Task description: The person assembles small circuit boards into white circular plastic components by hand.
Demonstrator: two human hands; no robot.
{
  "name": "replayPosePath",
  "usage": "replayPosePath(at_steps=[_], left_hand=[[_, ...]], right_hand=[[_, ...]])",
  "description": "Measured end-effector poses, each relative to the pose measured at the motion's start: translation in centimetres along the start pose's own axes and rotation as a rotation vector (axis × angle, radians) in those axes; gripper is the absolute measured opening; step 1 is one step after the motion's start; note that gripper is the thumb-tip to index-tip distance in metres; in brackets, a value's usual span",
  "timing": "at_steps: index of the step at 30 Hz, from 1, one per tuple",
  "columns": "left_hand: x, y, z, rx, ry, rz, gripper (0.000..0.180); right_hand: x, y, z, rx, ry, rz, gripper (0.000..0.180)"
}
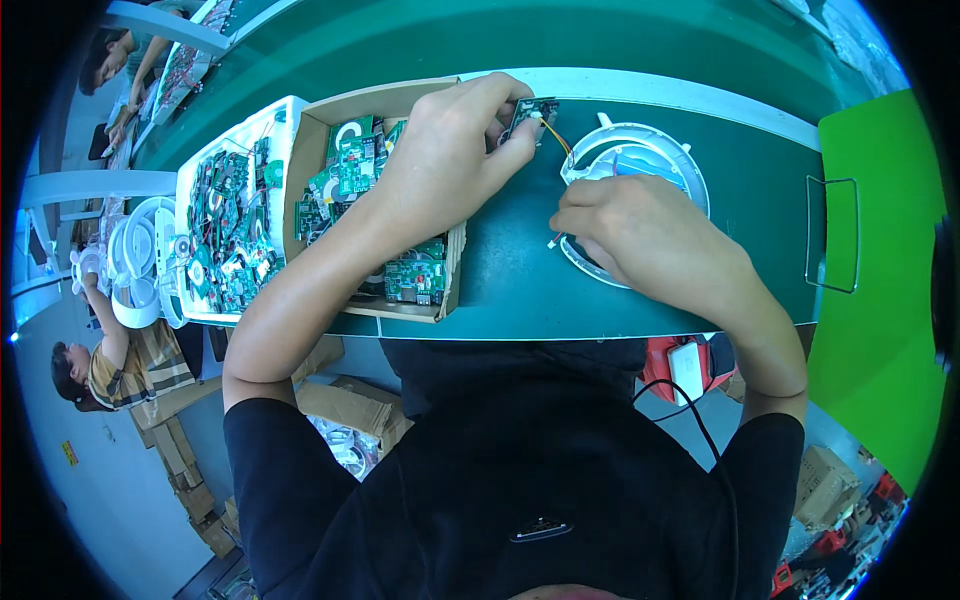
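My left hand (455, 150) pinches a small green circuit board (532, 112) by its edge, above the bench and to the right of a cardboard box. Yellow and dark wires (556, 138) run from this board down to a round white plastic housing (697, 172). Over the housing's near left part lies my right hand (645, 228), fingers curled and closed. A short wire lead with a small white plug (555, 241) sticks out below those fingertips. The palm covers much of the housing's inside, so its details are hidden.
The cardboard box (453, 275) and a white foam tray (290, 120), both full of green circuit boards, stand at left. Right of the housing are a bent metal wire stand (857, 235) and a bright green panel (890, 290). Two other people work at far left.
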State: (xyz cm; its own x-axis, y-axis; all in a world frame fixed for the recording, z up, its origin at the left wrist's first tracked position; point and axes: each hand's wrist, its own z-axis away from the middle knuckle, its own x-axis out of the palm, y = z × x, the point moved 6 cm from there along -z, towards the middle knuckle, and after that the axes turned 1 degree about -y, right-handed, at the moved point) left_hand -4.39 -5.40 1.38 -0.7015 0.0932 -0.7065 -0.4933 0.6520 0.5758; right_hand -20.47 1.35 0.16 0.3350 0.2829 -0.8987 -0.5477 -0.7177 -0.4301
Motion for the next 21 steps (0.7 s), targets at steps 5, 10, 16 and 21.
replayPosePath(at_steps=[5, 10, 16, 21], left_hand=[[-0.1, -0.4, -0.1, -0.150, -0.111, 0.169, 0.025], [0.0, -1.2, 0.2, -0.323, -0.190, 0.321, 0.028], [0.3, -1.1, 0.6, -0.344, -0.282, 0.391, 0.042], [0.6, -1.0, 0.8, -0.328, -0.263, 0.393, 0.043]], right_hand=[[-0.6, 2.0, -0.6, -0.042, 0.214, -0.255, 0.009], [-1.7, 4.0, -0.2, 0.251, 0.431, -0.480, 0.012], [-1.1, 3.7, -0.3, 0.188, 0.602, -0.420, 0.015], [-1.1, 2.6, -0.2, 0.070, 0.704, -0.167, 0.016]])
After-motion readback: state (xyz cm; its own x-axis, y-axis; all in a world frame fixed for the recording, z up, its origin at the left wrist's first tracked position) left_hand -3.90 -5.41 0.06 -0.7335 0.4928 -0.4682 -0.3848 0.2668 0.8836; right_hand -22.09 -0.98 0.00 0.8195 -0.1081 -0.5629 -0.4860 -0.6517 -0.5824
